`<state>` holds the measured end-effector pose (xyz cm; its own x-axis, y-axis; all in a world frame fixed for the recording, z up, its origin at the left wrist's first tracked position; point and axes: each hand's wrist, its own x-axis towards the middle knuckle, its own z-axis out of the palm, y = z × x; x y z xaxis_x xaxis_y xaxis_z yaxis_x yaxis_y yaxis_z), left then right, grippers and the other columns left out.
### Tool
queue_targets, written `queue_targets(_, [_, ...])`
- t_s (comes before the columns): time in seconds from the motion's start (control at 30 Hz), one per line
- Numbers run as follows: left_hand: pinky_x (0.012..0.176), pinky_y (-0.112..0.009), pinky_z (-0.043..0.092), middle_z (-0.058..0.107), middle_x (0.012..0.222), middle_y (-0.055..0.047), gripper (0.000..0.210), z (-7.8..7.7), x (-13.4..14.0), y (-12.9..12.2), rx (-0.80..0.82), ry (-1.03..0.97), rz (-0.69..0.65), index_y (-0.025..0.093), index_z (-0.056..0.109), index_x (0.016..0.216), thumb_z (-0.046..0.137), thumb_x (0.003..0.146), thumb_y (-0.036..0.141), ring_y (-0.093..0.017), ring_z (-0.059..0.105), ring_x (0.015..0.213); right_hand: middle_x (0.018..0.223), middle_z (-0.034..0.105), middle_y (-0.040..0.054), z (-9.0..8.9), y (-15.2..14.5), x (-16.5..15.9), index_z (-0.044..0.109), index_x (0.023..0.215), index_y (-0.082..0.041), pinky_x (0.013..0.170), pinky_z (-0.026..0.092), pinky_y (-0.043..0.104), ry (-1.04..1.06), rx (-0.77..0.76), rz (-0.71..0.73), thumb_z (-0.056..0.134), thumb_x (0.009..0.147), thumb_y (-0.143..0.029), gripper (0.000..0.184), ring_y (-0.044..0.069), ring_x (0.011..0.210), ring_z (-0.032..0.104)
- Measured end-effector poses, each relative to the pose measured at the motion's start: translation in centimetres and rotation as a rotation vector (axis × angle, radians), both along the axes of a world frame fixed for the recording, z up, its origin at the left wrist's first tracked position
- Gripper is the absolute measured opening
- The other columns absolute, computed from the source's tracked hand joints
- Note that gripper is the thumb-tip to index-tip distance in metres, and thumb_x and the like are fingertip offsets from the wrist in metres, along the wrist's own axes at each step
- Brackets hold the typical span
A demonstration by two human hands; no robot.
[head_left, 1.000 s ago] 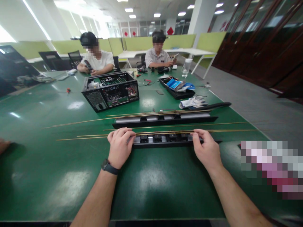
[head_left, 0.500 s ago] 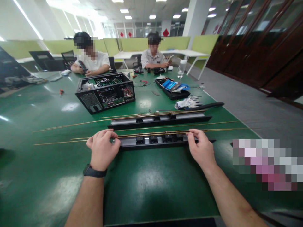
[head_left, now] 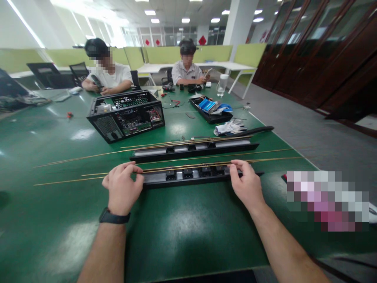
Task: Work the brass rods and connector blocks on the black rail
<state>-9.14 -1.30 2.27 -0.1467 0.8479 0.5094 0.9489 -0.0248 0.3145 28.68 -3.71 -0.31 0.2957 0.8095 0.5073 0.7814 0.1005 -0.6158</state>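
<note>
Green table (head_left: 188, 239) spans everything under left hand (head_left: 122, 184) and right hand (head_left: 247, 182). Two people sit across it, beyond the hands: white shirt (head_left: 116, 79) ahead-left, striped shirt (head_left: 188, 74) straight ahead.

Computer case (head_left: 129, 120), open top, sits beyond left hand, clear of it. Far rail (head_left: 194, 152) just past both hands, other rods (head_left: 165, 144) lying along it. Near rail (head_left: 153, 179) right between the hands, black blocks (head_left: 187, 173) standing on it.

Thin brass rods (head_left: 185, 167) run hand to hand over near rail, sticking out past both. Left: fingers curled, thumb and index nearly closed on rods. Right: thumb and fingertips in a narrow pinch, same rods.

Black tray (head_left: 219, 118) with blue stuff in it, beyond right hand; gloves (head_left: 229, 127) nearer, bottle (head_left: 222, 84) farther. Watch (head_left: 114, 217) on left wrist.

Hard to read: near rail's left end is behind left hand, right hand covers part of the other end. Exact rod count in grip, can't tell. Right-side rod tips blur out. Item right of right hand is pixelated (head_left: 326, 200), unidentifiable.
</note>
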Motion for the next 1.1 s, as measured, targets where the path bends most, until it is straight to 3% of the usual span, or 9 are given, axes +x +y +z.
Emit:
queue_targets(0.27, [0.107, -0.049, 0.035, 0.075, 0.121, -0.002, 0.012, -1.3, 3.0, 0.0, 0.118, -0.009, -0.302, 0.031, 0.077, 0.094, 0.066, 0.094, 0.026, -0.028, 0.062, 0.124, 0.101, 0.078, 0.0091, 0.1, 0.0, -0.1, 0.066, 0.112, -0.022, 0.094, 0.052, 0.044, 0.01, -0.029, -0.008, 0.054, 0.098, -0.04, 0.025, 0.028, 0.1, 0.072])
queue_targets(0.53, [0.106, -0.047, 0.035, 0.076, 0.118, -0.002, 0.016, -2.0, 5.0, 0.2, 0.131, -0.048, -0.366, 0.031, 0.077, 0.101, 0.062, 0.098, 0.025, -0.027, 0.064, 0.121, 0.103, 0.079, 0.0086, 0.1, -0.1, 0.0, 0.066, 0.114, -0.023, 0.096, 0.051, 0.045, 0.026, -0.057, -0.016, 0.055, 0.098, -0.04, 0.026, 0.028, 0.102, 0.073])
queue_targets(0.77, [0.107, -0.048, 0.033, 0.076, 0.118, -0.002, 0.015, -1.3, 4.5, -0.4, 0.113, -0.056, -0.302, 0.03, 0.076, 0.097, 0.062, 0.095, 0.024, -0.026, 0.063, 0.121, 0.105, 0.079, 0.009, 0.0, 0.0, 0.0, 0.067, 0.115, -0.023, 0.095, 0.052, 0.045, 0.036, -0.064, -0.016, 0.055, 0.099, -0.043, 0.028, 0.028, 0.102, 0.074])
queue_targets(0.93, [0.105, -0.049, 0.033, 0.075, 0.117, -0.002, 0.01, -0.3, 3.5, -0.6, 0.074, -0.075, -0.135, 0.027, 0.072, 0.085, 0.064, 0.086, 0.021, -0.028, 0.063, 0.118, 0.105, 0.079, 0.0096, -0.2, 0.0, 0.1, 0.067, 0.115, -0.023, 0.095, 0.052, 0.045, 0.036, -0.056, -0.016, 0.054, 0.099, -0.043, 0.029, 0.029, 0.103, 0.073])
queue_targets(1.1, [0.102, -0.05, 0.034, 0.076, 0.114, -0.004, 0.012, -0.3, 2.2, -0.2, 0.07, -0.075, 0.03, 0.025, 0.069, 0.079, 0.059, 0.082, 0.02, -0.03, 0.062, 0.117, 0.104, 0.079, 0.009, -0.1, 0.0, 0.1, 0.066, 0.115, -0.023, 0.095, 0.053, 0.046, 0.036, -0.062, -0.012, 0.054, 0.099, -0.043, 0.028, 0.029, 0.103, 0.073])
